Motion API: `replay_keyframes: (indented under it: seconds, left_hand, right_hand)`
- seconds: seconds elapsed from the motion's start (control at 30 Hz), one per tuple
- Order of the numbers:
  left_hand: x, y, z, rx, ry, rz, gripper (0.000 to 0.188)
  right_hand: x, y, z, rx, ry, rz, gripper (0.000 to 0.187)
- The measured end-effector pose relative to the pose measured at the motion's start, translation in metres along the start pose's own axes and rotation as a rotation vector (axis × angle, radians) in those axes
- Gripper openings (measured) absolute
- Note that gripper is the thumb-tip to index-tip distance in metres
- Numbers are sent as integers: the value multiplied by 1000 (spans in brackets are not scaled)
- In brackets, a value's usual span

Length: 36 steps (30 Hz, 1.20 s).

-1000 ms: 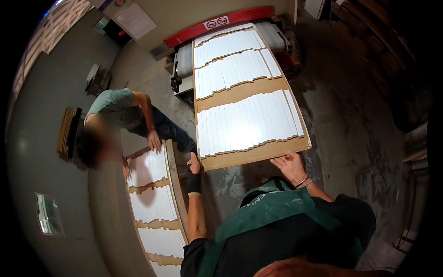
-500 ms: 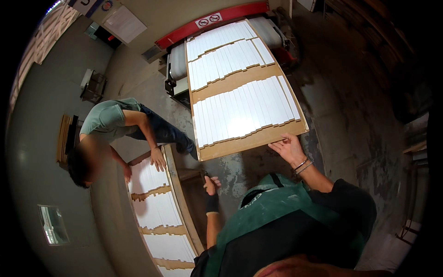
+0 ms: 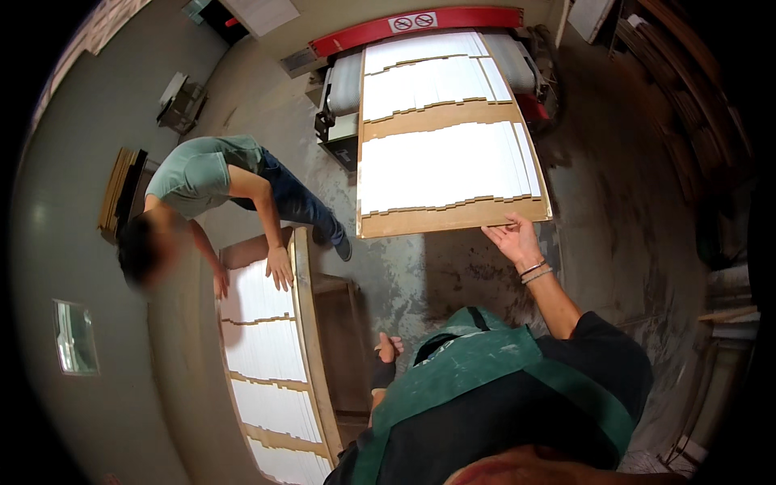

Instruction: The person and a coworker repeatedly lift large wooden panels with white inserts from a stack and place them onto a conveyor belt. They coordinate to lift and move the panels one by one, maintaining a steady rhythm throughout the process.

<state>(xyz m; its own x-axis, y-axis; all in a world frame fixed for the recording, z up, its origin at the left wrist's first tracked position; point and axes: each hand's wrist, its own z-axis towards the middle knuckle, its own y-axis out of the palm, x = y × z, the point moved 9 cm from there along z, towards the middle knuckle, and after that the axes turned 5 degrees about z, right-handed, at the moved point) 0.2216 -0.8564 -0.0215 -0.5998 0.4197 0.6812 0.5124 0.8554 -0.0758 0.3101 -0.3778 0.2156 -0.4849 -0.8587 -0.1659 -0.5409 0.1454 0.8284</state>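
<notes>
My right hand (image 3: 515, 240), with bands on its wrist, grips the near edge of a large brown board (image 3: 453, 220) close to its right corner. Rows of narrow white strips (image 3: 444, 166) lie side by side on that board, their ends stepped unevenly. The board's far end rests at a roller machine (image 3: 346, 85) with a red top bar. Lower and to the left, my left hand (image 3: 390, 347) hangs in the air beside my green apron (image 3: 453, 364), wearing a dark wristband. Its fingers are apart and nothing shows in them.
At the left a co-worker (image 3: 202, 174) bends over a second board (image 3: 279, 381) of white strips, both hands on or just over it. A wooden frame edge (image 3: 311, 323) runs along that board. Stacked boards (image 3: 695, 89) stand at the right; more panels (image 3: 117, 194) lean on the left wall.
The whole view has turned, so the long board now looks straighter and farther right. My right hand keeps its hold on the edge. My left hand has stayed low and apart from it.
</notes>
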Motion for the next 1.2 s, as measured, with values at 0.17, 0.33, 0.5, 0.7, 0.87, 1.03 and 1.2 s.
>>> replay_keyframes:
  seconds: [0.17,0.33,0.5,0.7,0.87,1.03,1.2]
  left_hand:
    - [2,6,-23,54,30,36,75]
    - [-12,6,-39,83,0,50,74]
    - [-19,25,-65,82,-39,1,75]
    - [-46,18,-80,41,45,-41,67]
    - [-11,41,-133,126,78,42,65]
    - [-21,45,-150,141,74,87,64]
    - [-18,62,-176,229,61,126,61]
  right_hand:
    - [-15,4,17,-2,-36,-5,19]
    - [-24,17,35,-34,-26,-24,20]
    - [-38,14,63,34,-17,-1,38]
    - [-40,7,94,-66,50,48,55]
    - [-68,13,99,4,69,53,39]
    - [-91,12,129,20,68,57,37]
    - [-121,15,154,-12,42,13,41]
